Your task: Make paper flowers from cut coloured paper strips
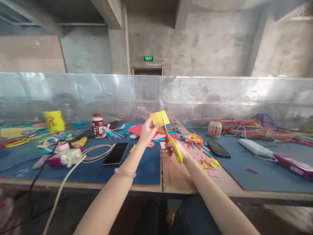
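Note:
Pinched in my left hand [147, 131] is a piece of yellow paper [157, 118], held up above the table. My right hand [176, 148] grips a pair of scissors [176, 150] with yellow and red handles. The blades are at the paper, crossing in front of it or around its edge; I cannot tell which. Behind and below my hands lie red paper sheets [136, 130]. To the right of the scissors is a layered paper flower [194, 139] in yellow, orange and red. Yellow and pink paper scraps [207, 162] lie near my right forearm.
Two phones, one left [115, 153] and one right [218, 149], lie on the table. A red-and-white bottle [97, 126], a yellow bucket [54, 121] and a power strip [67, 157] with cables are at left. A glue gun [293, 165] lies at right. A perforated metal screen [112, 94] runs behind.

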